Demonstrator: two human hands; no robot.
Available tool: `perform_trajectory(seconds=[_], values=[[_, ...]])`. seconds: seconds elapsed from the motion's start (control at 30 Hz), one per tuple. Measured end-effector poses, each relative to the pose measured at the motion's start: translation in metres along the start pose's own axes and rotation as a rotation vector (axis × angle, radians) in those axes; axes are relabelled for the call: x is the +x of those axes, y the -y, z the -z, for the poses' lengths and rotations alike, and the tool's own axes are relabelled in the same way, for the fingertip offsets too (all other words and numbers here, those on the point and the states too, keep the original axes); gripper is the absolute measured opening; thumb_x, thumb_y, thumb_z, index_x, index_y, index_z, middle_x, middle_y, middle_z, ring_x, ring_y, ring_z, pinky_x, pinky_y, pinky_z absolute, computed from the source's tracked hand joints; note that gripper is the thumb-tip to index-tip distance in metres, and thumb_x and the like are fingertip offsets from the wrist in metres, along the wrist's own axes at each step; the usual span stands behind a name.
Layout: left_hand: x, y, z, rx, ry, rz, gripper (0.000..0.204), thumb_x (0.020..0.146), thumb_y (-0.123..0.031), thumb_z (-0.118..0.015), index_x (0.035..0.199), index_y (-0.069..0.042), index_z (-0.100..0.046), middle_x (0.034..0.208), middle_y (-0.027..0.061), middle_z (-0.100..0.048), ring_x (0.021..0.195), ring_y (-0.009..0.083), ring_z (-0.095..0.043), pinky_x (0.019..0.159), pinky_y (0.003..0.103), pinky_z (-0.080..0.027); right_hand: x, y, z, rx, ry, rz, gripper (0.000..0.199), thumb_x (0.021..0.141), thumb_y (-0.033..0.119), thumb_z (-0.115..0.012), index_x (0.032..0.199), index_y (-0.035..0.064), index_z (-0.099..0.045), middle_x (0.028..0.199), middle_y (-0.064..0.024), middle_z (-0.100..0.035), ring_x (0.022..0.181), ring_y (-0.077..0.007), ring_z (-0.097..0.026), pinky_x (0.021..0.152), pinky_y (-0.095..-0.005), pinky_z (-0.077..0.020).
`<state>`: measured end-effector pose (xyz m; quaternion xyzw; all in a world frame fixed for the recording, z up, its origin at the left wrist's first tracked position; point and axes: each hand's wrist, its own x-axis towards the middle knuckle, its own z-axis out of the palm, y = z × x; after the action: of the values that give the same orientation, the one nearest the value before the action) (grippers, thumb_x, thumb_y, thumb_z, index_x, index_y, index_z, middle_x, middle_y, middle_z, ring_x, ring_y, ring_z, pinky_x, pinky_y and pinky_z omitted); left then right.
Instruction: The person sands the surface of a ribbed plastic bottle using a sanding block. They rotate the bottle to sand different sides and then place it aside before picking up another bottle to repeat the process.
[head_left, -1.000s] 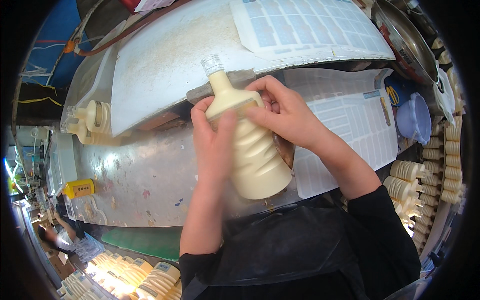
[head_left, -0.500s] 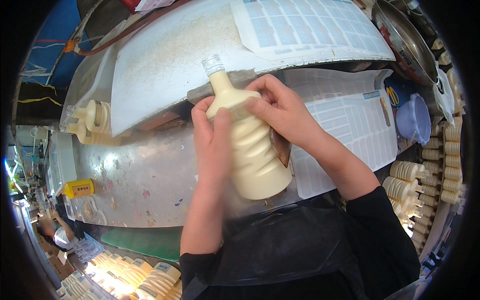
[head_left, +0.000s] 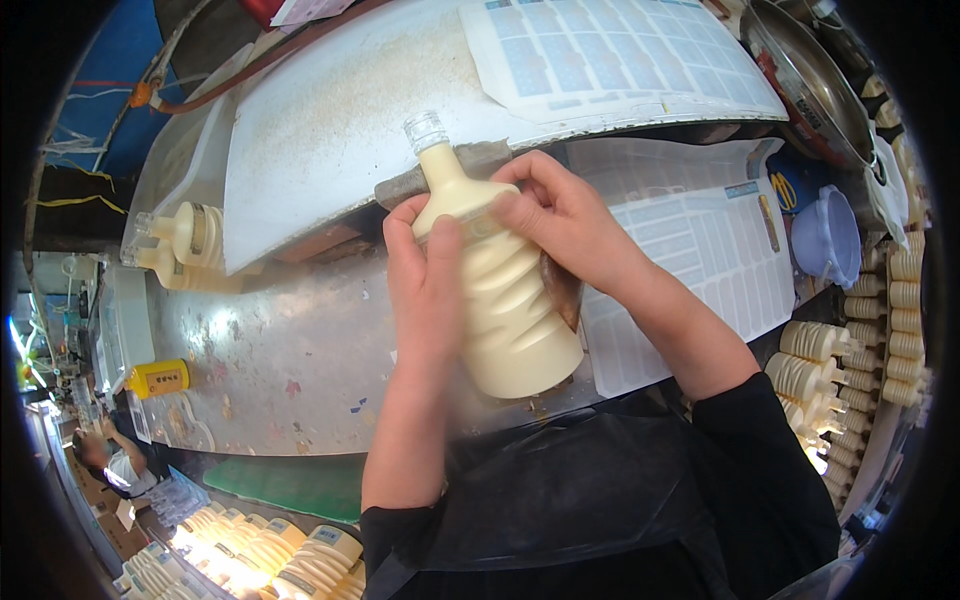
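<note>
A cream-coloured bottle (head_left: 515, 335) with spiral ridges and a clear neck lies tilted in front of me, its mouth pointing away. A grey cloth-like pad (head_left: 485, 157) is under its neck end. My left hand (head_left: 422, 265) wraps the bottle's left shoulder, thumb lying on top. From the other side my right hand (head_left: 550, 205) grips the right shoulder, with its thumb pressed on a narrow band round the bottle. The fingertips beneath are hidden. A brown piece (head_left: 562, 290) shows beside the bottle's right flank.
Label sheets (head_left: 690, 240) lie on the right, with more sheets (head_left: 610, 55) on the white board (head_left: 330, 110). Two cream bottles (head_left: 195, 235) lie at left, near a yellow container (head_left: 158, 378). A lilac bucket (head_left: 826, 238) and stacked bottles flank the right. Another person (head_left: 120, 465) is far left.
My right thumb has shifted very slightly along the band. The bottle and my left hand hold almost the same place. The person at far left has moved a little.
</note>
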<state>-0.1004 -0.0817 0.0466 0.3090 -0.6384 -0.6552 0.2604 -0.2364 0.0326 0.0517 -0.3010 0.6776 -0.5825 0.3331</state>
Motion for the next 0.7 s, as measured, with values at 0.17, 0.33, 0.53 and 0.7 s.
perform_trajectory(seconds=[0.17, 0.33, 0.53, 0.7], values=[[0.001, 0.004, 0.001, 0.012, 0.008, -0.014, 0.043, 0.104, -0.031, -0.055, 0.132, 0.001, -0.047, 0.120, 0.0152, -0.062, 0.105, 0.0181, -0.060, 0.094, 0.033, -0.049, 0.012, -0.010, 0.043, 0.235, -0.135, -0.022, 0.034, 0.105, 0.036, -0.056, 0.115, 0.0058, -0.068, 0.092, 0.0033, -0.060, 0.083, -0.0070, -0.055, 0.079, -0.0249, -0.0487], [-0.001, 0.000, 0.005, 0.031, 0.005, -0.012, 0.043, 0.105, -0.031, -0.051, 0.135, 0.000, -0.047, 0.122, 0.0143, -0.062, 0.109, 0.0171, -0.058, 0.097, 0.031, -0.047, -0.017, 0.036, 0.023, 0.234, -0.080, 0.075, 0.029, 0.095, 0.005, -0.066, 0.124, 0.0007, -0.062, 0.114, -0.0061, -0.068, 0.107, -0.0117, -0.063, 0.095, -0.0269, -0.0508], [-0.007, 0.005, 0.010, -0.138, 0.009, 0.085, 0.042, 0.112, -0.031, -0.040, 0.140, 0.000, -0.047, 0.130, 0.0123, -0.059, 0.116, 0.0189, -0.058, 0.100, 0.034, -0.048, -0.023, 0.023, 0.017, -0.383, -0.429, 0.248, 0.022, 0.094, 0.003, -0.068, 0.115, -0.0004, -0.069, 0.102, -0.0074, -0.074, 0.089, -0.0129, -0.069, 0.079, -0.0281, -0.0559], [-0.008, 0.009, 0.012, -0.251, 0.033, 0.072, 0.041, 0.111, -0.028, -0.043, 0.142, -0.001, -0.047, 0.130, 0.0125, -0.061, 0.116, 0.0178, -0.060, 0.101, 0.033, -0.049, -0.041, 0.019, -0.003, -0.694, -0.281, 1.038, 0.032, 0.070, -0.004, -0.072, 0.101, 0.0016, -0.073, 0.098, -0.0138, -0.074, 0.086, -0.0305, -0.072, 0.075, -0.0363, -0.0586]])
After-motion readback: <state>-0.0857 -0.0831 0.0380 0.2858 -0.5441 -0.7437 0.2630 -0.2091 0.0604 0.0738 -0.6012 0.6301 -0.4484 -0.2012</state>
